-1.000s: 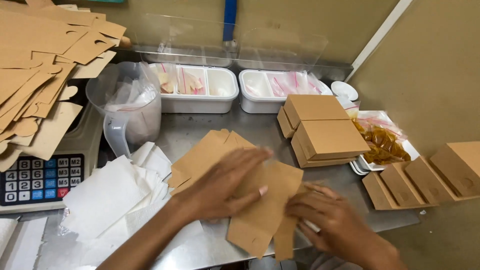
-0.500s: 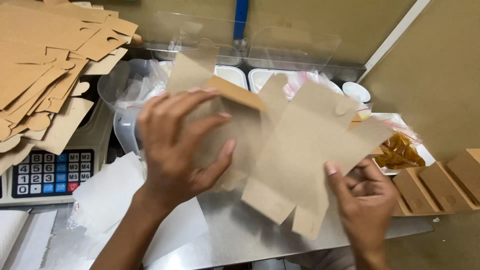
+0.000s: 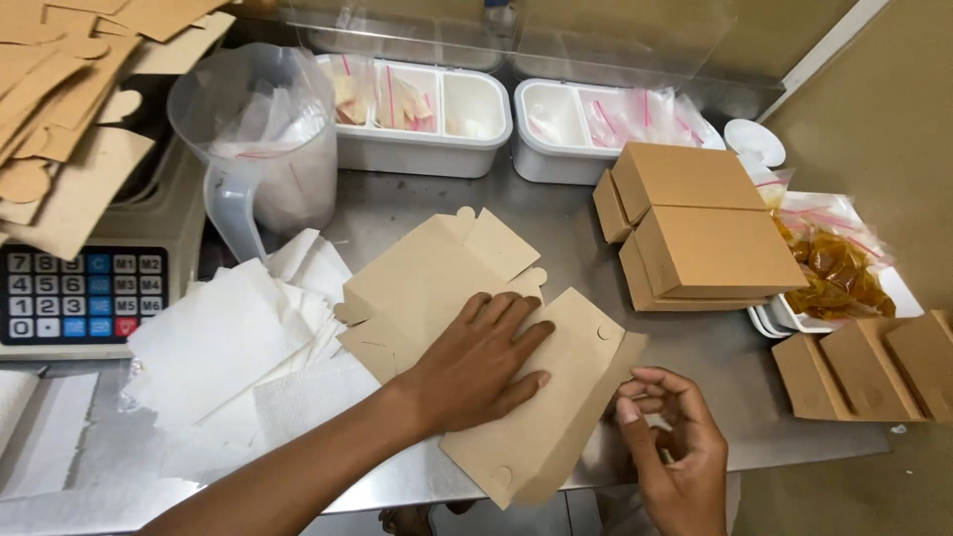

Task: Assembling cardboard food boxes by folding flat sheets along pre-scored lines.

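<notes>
My left hand (image 3: pixel 476 362) lies flat, fingers spread, pressing a flat brown cardboard box blank (image 3: pixel 556 407) onto the steel counter (image 3: pixel 695 357). The blank rests partly on a small pile of similar blanks (image 3: pixel 427 278) and sticks out over the counter's front edge. My right hand (image 3: pixel 675 447) hovers just right of the blank's edge, fingers curled loosely, holding nothing that I can see.
White paper sheets (image 3: pixel 218 347) lie left of the blanks. A clear plastic jug (image 3: pixel 263 149) stands behind them, beside a scale with a keypad (image 3: pixel 79 293). Folded brown boxes (image 3: pixel 695 228) are stacked at right, with two white tubs (image 3: pixel 427 119) behind and a plate of bagged sauce (image 3: pixel 834 273).
The blank was held up in both hands half a second ago. It now lies down on the counter under my left hand, and my right hand has let go of it.
</notes>
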